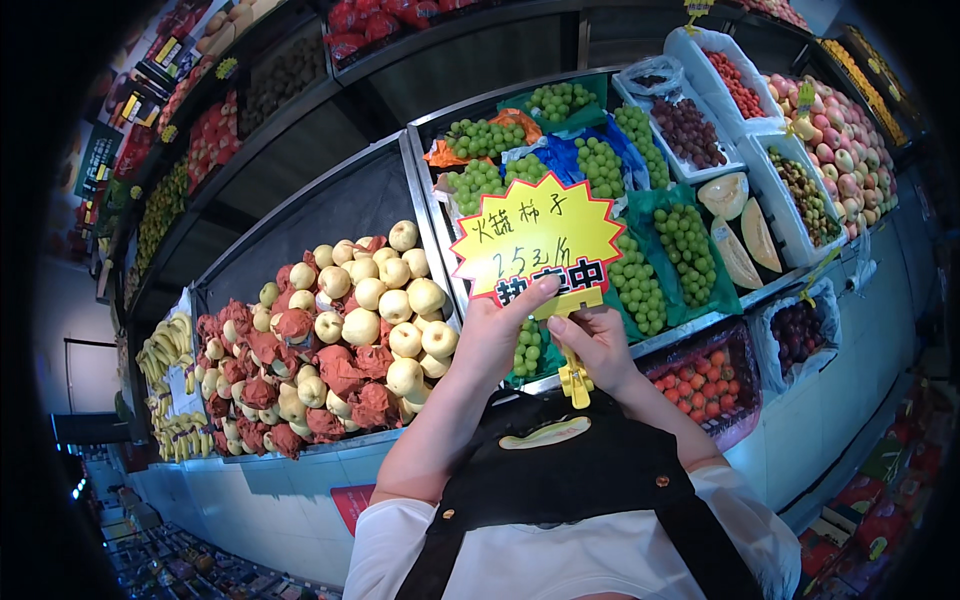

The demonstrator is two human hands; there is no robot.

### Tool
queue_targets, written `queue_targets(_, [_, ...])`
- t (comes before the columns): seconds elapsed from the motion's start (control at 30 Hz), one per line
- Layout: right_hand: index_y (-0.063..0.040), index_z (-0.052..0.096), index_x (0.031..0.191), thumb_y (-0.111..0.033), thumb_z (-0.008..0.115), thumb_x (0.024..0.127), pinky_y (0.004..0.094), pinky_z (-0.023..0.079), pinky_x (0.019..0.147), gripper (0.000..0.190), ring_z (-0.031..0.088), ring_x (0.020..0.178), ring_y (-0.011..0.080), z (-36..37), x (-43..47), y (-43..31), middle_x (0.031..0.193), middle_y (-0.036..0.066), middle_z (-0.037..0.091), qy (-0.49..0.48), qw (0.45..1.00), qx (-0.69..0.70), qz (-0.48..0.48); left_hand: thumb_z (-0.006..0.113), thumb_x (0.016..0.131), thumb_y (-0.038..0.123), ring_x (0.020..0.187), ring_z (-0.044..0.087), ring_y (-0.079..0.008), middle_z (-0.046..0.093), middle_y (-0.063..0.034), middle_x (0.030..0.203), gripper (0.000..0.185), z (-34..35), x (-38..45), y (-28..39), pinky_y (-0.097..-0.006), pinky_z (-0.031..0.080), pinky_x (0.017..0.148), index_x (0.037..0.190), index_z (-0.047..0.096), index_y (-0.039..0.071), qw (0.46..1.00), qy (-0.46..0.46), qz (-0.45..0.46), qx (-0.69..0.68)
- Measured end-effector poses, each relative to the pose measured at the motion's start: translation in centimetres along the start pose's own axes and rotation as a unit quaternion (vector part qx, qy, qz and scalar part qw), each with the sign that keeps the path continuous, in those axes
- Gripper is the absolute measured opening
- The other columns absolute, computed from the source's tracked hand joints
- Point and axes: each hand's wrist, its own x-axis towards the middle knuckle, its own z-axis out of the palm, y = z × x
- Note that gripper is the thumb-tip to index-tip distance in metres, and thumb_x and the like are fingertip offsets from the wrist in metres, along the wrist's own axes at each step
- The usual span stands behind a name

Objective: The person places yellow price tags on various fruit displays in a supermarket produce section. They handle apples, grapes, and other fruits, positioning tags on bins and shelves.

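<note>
Both hands hold up a yellow starburst price card (525,225) with a red edge and black writing. My left hand (501,319) grips its lower edge, the thumb lying across the front. At the bottom right, my right hand (598,341) pinches the holder under the card. Below the fingers hangs a yellow plastic clip (576,381). Behind the card, bunches of green grapes (636,289) lie on coloured wrapping, partly hidden by the card and hands.
Pale round pears (367,292), some in red-brown paper, are heaped to the left beside bananas (169,345). On the right are cut melon wedges (735,251), foam boxes of dark grapes (686,131), and pink apples (844,142). A crate of persimmons (701,390) sits low at the front.
</note>
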Motion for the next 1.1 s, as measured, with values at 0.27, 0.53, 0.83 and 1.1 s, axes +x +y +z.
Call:
queue_targets(0.27, [0.002,0.064,0.102,-0.020,0.061,0.091,0.0254,0.048,0.073,0.025,0.061,0.082,0.0086,-4.2,-1.7,3.9,0.088,0.004,0.067,-0.003,0.988,-0.102,0.113,0.071,0.082,0.011,0.092,0.060,-0.0112,0.064,-0.0052,0.103,0.033,-2.2,1.5,-5.0,-0.0258,0.048,0.079,0.110,0.058,0.001,0.990,-0.060,0.004,0.127])
queue_targets(0.53, [0.000,0.062,0.113,-0.023,0.063,0.090,0.0212,0.045,0.070,0.032,0.053,0.078,0.0048,-7.8,-9.0,5.2,0.091,0.000,0.063,0.084,0.967,-0.169,0.173,0.069,0.080,0.001,0.073,0.061,-0.0105,0.068,-0.0063,0.087,0.019,-1.9,2.2,-12.3,-0.0243,0.049,0.065,0.098,0.065,-0.004,0.970,-0.152,-0.009,0.191])
queue_targets(0.83, [0.003,0.052,0.123,-0.001,0.070,0.080,0.0192,0.048,0.067,0.047,0.058,0.081,0.0065,-8.8,-16.9,4.3,0.115,0.007,0.049,0.223,0.945,-0.202,0.125,0.068,0.082,0.001,0.073,0.062,-0.0112,0.065,-0.0065,0.085,0.015,3.4,2.9,-19.3,-0.0241,0.049,0.068,0.095,0.061,-0.005,0.961,-0.176,0.040,0.212])
queue_targets(1.1, [0.000,0.058,0.117,-0.011,0.072,0.080,0.0230,0.048,0.068,0.041,0.059,0.081,0.0095,-16.0,-16.7,2.5,0.094,0.006,0.060,0.072,0.955,-0.188,0.216,0.066,0.084,-0.001,0.072,0.062,-0.0123,0.066,-0.0073,0.085,0.013,6.6,3.1,-21.6,-0.0252,0.050,0.067,0.094,0.060,-0.005,0.981,-0.126,0.012,0.146])
